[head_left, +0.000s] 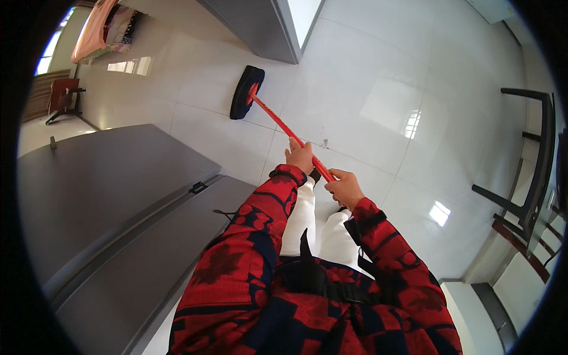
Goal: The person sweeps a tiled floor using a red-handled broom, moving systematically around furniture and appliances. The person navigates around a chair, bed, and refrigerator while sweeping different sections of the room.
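Observation:
A broom with a red handle (pixel 278 120) and a wide black head (pixel 247 93) slants away from me to the far left. Its head rests on the pale tiled floor, just short of the grey door frame corner. My left hand (pixel 300 156) is closed round the middle of the handle. Nearer to me, my right hand (pixel 345 189) grips the handle by its upper end. A small patch of debris (pixel 325 143) lies on the tiles to the right of the handle.
A grey door (pixel 112 195) stands at my left. Ahead is a grey door frame (pixel 278 35). Black-framed furniture (pixel 541 160) lines the right side. At the far left are a small brown stool-like piece (pixel 64 97) and a bed edge with pink cloth (pixel 94 32). Shiny tiles (pixel 378 77) cover the floor.

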Demonstrator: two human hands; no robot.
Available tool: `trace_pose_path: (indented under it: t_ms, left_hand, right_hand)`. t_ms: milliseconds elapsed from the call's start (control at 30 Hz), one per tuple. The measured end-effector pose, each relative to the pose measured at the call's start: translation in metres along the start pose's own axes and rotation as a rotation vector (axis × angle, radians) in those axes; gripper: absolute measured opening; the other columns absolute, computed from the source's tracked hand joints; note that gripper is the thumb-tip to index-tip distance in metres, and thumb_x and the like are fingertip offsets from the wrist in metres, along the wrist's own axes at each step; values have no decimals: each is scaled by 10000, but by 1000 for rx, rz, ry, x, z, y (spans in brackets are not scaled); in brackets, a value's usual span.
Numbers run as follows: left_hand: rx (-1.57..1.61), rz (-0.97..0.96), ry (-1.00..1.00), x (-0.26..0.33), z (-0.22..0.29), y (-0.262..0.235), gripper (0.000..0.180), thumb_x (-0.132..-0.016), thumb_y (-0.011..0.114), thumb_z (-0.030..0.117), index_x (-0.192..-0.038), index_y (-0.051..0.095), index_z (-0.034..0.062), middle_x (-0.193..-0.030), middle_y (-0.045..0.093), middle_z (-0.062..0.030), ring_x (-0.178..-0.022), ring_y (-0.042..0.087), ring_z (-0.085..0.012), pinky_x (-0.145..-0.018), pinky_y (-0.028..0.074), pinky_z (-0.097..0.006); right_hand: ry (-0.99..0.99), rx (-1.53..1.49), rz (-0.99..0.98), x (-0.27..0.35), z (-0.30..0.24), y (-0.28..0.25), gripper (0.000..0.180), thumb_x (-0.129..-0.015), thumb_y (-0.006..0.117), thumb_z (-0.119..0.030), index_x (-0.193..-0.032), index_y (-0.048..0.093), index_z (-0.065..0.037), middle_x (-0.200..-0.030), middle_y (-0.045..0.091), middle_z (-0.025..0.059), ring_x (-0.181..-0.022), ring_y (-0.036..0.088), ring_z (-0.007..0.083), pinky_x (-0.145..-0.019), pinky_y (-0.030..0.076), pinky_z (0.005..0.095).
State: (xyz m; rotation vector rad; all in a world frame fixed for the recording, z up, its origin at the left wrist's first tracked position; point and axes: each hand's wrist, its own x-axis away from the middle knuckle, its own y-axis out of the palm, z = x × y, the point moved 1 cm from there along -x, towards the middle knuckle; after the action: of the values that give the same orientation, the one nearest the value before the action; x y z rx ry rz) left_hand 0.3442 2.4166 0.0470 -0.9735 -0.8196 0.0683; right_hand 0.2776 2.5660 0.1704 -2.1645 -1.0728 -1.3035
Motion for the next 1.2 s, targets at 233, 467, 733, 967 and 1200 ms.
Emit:
trace_pose_path:
  t_ms: [233, 467, 733, 967, 1200]
  left_hand:
    - [-95, 10, 226, 27, 83, 73, 301, -815, 575, 136, -1099, 573, 36, -1358, 238, -481, -1266, 346, -561, -1029, 310, -587]
    - [-122, -127, 441, 81, 178, 139, 359, -758, 670, 206, -1094, 635, 85, -1445, 211, -388, -1258, 283, -622, -1032, 270, -624]
    - [-162, -437, 763, 142, 240, 128, 339, -699, 761, 307, -932, 644, 90, -1039, 553, -147, -875, 626, -365, -746, 477, -528]
    - [-247, -242, 622, 85, 222, 84, 217, -724, 696, 170, -928, 662, 106, -1067, 566, -106, -852, 629, -343, -714, 481, -510]
    - [-316, 70, 480, 1, 192, 26, 208, -793, 635, 146, -989, 596, 89, -1182, 494, -146, -1149, 463, -403, -890, 382, -631]
  right_hand:
    - [74, -166, 103, 67, 77, -63, 385, -780, 579, -29, -1162, 619, -58, -627, 462, -18, -450, 401, 74, -364, 285, 248]
    - [141, -333, 244, 155, 164, -114, 387, -783, 569, -33, -1167, 612, -61, -604, 422, -34, -434, 377, 66, -359, 295, 250]
    - [173, -335, 339, 244, 200, -125, 441, -792, 574, -32, -1232, 590, -59, -610, 447, -41, -453, 424, 55, -372, 328, 235]
    - [20, -280, 235, 188, 155, -139, 393, -806, 568, -24, -1199, 592, -39, -604, 420, -35, -433, 373, 59, -363, 290, 231]
    - [-120, -203, 141, 56, 63, -149, 186, -785, 580, -52, -964, 627, -37, -596, 458, -2, -434, 412, 85, -345, 283, 261]
